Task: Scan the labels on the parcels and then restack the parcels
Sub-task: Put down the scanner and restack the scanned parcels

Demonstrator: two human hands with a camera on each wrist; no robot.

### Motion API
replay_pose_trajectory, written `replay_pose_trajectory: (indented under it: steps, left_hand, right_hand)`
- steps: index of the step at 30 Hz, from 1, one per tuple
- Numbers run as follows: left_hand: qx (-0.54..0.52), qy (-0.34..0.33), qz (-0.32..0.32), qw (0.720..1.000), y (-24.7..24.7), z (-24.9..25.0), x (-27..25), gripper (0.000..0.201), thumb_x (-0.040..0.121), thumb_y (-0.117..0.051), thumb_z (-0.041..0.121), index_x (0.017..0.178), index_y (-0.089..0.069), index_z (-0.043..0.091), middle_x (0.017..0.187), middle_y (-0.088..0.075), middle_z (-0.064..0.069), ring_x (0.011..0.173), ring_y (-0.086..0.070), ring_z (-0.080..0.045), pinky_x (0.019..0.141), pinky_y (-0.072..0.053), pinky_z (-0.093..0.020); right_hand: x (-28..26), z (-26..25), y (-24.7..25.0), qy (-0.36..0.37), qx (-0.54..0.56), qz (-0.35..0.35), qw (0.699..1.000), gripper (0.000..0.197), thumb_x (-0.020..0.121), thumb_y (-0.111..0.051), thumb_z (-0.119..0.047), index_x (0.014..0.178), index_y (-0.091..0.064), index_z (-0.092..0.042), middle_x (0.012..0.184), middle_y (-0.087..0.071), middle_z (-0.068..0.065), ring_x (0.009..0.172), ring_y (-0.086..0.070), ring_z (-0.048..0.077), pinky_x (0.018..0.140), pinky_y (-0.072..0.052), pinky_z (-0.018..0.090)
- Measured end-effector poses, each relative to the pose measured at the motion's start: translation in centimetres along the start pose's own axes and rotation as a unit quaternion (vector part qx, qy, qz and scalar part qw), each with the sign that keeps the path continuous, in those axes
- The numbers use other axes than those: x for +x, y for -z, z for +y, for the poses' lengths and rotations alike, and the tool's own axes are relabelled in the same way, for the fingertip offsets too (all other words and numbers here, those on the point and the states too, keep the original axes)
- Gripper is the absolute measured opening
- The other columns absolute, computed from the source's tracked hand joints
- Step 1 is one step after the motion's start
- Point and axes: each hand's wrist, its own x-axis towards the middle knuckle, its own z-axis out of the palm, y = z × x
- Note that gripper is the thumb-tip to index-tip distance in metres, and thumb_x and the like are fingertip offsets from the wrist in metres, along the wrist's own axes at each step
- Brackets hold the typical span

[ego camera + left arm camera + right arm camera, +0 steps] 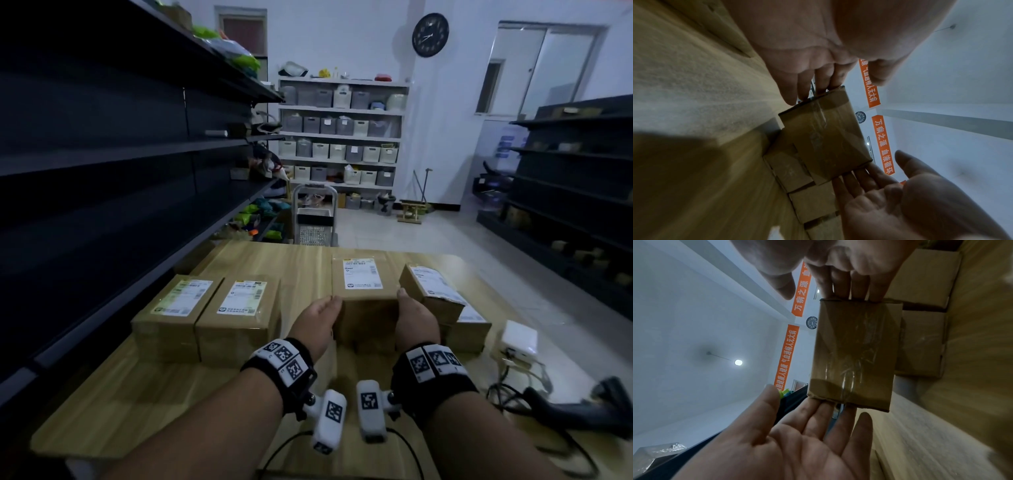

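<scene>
Nearest the person, a black handheld scanner (582,407) with its cable lies at the right edge of the light wood-grain surface (113,394), just short of a small white rectangular adapter box (520,337). Both forearms carry black wrist straps with white coded markers. The left hand (317,322) and the right hand (416,320) hold a brown taped cardboard parcel (364,308) between them, raised clear of the surface; straight fingers (840,283) of each hand press flat against opposite side faces, thumbs free above the top edge. The parcel's white printed label (362,274) faces upward. Left of it, two matching brown cardboard parcels (205,318) sit side by side, touching, labels up. Just right of the held parcel, a stack of brown cardboard parcels (445,298) stands with its top one skewed. Beyond the surface are a grey folding trolley (314,219), white shelving with storage bins (342,137) and a black round wall clock (430,35).
</scene>
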Motion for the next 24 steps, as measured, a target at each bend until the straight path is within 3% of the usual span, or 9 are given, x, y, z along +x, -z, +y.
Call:
replay_pose_trajectory:
  steps: [3,7,11,13,15,17,20,22,24]
  left_hand:
    - [0.002,-0.016,0.008,1.000,0.8,0.5,-0.6,0.039,0.113,-0.054,0.047,0.143,-0.066,0.026,0.119,-0.076,0.011,0.113,-0.069,-0.008,0.113,-0.054,-0.039]
    - [0.024,-0.046,0.044,0.998,3.4,1.9,-1.8,0.042,0.111,-0.055,0.054,0.141,-0.069,0.028,0.124,-0.080,0.007,0.119,-0.073,-0.015,0.113,-0.056,-0.043]
    - [0.036,-0.065,0.095,0.993,7.4,3.8,-3.5,0.051,0.108,-0.051,0.063,0.144,-0.067,0.030,0.131,-0.077,0.005,0.122,-0.071,-0.017,0.113,-0.054,-0.048]
    - [0.020,-0.065,0.120,0.990,9.8,5.0,-4.4,0.042,0.110,-0.050,0.061,0.136,-0.068,0.033,0.124,-0.075,0.007,0.113,-0.069,-0.012,0.104,-0.054,-0.043]
    - [0.016,-0.059,0.143,0.988,12.6,6.1,-5.2,0.031,0.110,-0.050,0.061,0.125,-0.066,0.040,0.116,-0.074,0.011,0.106,-0.067,-0.008,0.100,-0.051,-0.041]
    - [0.008,-0.072,0.152,0.986,15.4,6.6,-5.6,0.041,0.106,-0.050,0.070,0.124,-0.071,0.040,0.119,-0.079,0.010,0.112,-0.072,-0.012,0.104,-0.053,-0.042]
    - [0.014,-0.101,0.175,0.979,19.8,7.2,-6.3,0.047,0.111,-0.042,0.066,0.131,-0.072,0.035,0.116,-0.079,0.011,0.110,-0.072,-0.007,0.091,-0.053,-0.027]
    - [0.026,-0.102,0.189,0.976,22.6,7.2,-6.6,0.058,0.108,-0.041,0.074,0.134,-0.072,0.033,0.121,-0.080,0.008,0.117,-0.074,-0.014,0.103,-0.055,-0.037]
    - [0.030,-0.101,0.198,0.974,24.8,6.9,-6.6,0.074,0.090,-0.044,0.093,0.131,-0.075,0.040,0.122,-0.083,0.006,0.121,-0.076,-0.020,0.114,-0.053,-0.052]
  right_hand:
    - [-0.3,-0.1,-0.5,0.010,0.001,-0.010,1.000,0.053,0.109,-0.049,-0.043,0.131,-0.066,0.003,0.131,-0.069,0.027,0.123,-0.064,0.046,0.099,-0.052,0.047]
    - [-1.6,-1.2,-2.4,0.035,0.017,-0.035,0.999,0.049,0.109,-0.049,-0.039,0.129,-0.065,0.002,0.128,-0.069,0.027,0.120,-0.064,0.046,0.094,-0.051,0.044]
    - [-3.8,-3.3,-5.7,0.059,0.041,-0.068,0.995,0.034,0.109,-0.052,-0.039,0.110,-0.067,-0.009,0.105,-0.069,0.020,0.100,-0.065,0.038,0.091,-0.051,0.042]
    - [-4.7,-4.3,-8.0,0.070,0.051,-0.093,0.992,0.034,0.108,-0.052,-0.040,0.112,-0.068,-0.010,0.098,-0.066,0.010,0.096,-0.064,0.030,0.087,-0.051,0.039]
    - [-5.6,-5.3,-10.5,0.076,0.067,-0.117,0.988,0.030,0.107,-0.053,-0.043,0.107,-0.067,-0.016,0.102,-0.069,0.008,0.105,-0.068,0.035,0.094,-0.055,0.043]
    - [-6.7,-6.0,-13.1,0.074,0.087,-0.144,0.983,0.027,0.105,-0.056,-0.046,0.098,-0.067,-0.023,0.102,-0.071,0.005,0.115,-0.069,0.038,0.104,-0.055,0.050]
    - [-8.5,-7.2,-16.8,0.073,0.111,-0.185,0.974,0.021,0.105,-0.058,-0.042,0.092,-0.066,-0.028,0.092,-0.069,-0.006,0.103,-0.070,0.032,0.102,-0.056,0.048]
    - [-9.6,-7.9,-19.0,0.067,0.124,-0.217,0.966,0.020,0.106,-0.059,-0.039,0.090,-0.066,-0.028,0.090,-0.069,-0.006,0.100,-0.069,0.030,0.102,-0.057,0.049]
    - [-10.7,-8.2,-20.9,0.061,0.121,-0.236,0.962,0.024,0.102,-0.061,-0.042,0.085,-0.070,-0.029,0.091,-0.071,-0.006,0.098,-0.069,0.025,0.104,-0.056,0.053]
